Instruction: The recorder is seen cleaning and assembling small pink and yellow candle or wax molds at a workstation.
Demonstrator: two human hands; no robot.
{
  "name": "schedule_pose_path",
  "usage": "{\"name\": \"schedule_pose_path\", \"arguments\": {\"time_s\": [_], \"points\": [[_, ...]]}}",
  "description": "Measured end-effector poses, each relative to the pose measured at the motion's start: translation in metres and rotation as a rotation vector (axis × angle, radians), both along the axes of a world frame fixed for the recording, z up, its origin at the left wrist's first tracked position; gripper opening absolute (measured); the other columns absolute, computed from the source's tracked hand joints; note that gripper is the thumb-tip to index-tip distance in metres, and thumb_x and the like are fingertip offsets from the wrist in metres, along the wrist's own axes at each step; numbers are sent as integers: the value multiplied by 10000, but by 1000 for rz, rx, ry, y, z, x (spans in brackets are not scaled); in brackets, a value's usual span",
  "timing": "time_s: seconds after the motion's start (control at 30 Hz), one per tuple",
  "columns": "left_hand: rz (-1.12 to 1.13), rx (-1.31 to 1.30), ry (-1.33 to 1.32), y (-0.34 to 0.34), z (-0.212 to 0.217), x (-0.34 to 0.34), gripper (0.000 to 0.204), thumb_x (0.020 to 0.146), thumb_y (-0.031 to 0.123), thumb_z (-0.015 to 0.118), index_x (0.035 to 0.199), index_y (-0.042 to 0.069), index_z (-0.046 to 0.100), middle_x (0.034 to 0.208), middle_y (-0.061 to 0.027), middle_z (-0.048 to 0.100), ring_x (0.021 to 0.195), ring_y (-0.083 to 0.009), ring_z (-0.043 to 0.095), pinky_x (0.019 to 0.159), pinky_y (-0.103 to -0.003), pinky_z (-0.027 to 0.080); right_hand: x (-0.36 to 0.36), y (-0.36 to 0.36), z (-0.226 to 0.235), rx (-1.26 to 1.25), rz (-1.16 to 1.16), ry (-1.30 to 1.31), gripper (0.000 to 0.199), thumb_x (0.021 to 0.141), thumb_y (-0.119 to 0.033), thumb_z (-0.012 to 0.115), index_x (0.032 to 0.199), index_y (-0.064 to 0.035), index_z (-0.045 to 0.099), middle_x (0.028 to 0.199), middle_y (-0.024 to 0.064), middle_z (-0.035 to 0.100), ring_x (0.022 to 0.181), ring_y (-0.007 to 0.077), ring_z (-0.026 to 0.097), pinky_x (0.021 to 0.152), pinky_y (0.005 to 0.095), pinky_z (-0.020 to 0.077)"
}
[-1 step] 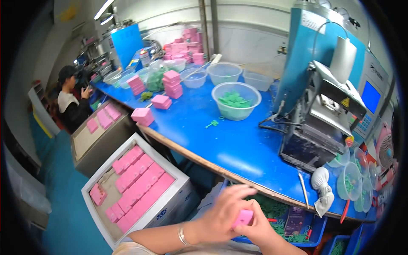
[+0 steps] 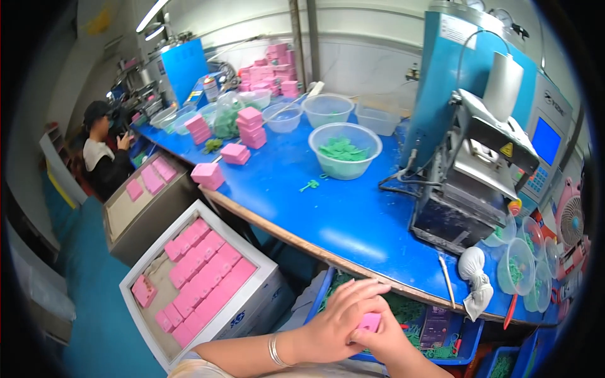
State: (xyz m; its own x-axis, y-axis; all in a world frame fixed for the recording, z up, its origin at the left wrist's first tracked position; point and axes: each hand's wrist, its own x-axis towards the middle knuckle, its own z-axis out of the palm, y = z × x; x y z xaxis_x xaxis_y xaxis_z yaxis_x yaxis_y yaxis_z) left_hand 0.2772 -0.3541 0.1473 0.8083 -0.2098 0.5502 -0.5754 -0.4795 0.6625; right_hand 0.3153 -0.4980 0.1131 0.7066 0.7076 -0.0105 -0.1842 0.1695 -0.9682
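Observation:
A small pink block (image 2: 370, 322) is between my two hands, just in front of the table edge. My right hand (image 2: 389, 339) grips it, with the thumb across its near side. Over the block's left and far side, my left hand (image 2: 331, 324) is wrapped, a silver bracelet on its wrist. The fingers cover most of the block. Under and beyond my hands is a blue bin (image 2: 465, 360) holding green pieces and a dark box (image 2: 435, 327).
At left, a white-rimmed box (image 2: 135, 315) holds rows of pink blocks. On the blue table (image 2: 353, 214) are a clear bowl (image 2: 346, 169) of green pieces, stacked pink blocks (image 2: 252, 129), a press machine (image 2: 466, 195) and a white cloth bundle (image 2: 474, 277). A person (image 2: 104, 148) is farther left.
My left hand has come down and closed over the pink block, its fingers lower and nearer together. The block stays in my right hand. The whole view has shifted slightly.

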Motion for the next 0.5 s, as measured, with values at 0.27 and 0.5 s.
{"name": "schedule_pose_path", "arguments": {"time_s": [0.27,0.5], "points": [[-404,-610,639,-25,-27,2,386,760,77,672,1057,93,425,1265,-120,347,1143,-187,406,984,-341,325,1,-50,24,-614,-98,-562,295,904,-297,470,823,-31,568,721,111,605,616,246,593,563,334,456],[-482,-1165,969,-32,-36,2,229,749,52,644,770,109,423,1072,-88,428,1025,-175,430,917,-313,371,-13,-49,12,-297,-271,-594,262,893,-151,493,665,-28,532,529,52,486,456,178,473,452,299,371]]}}
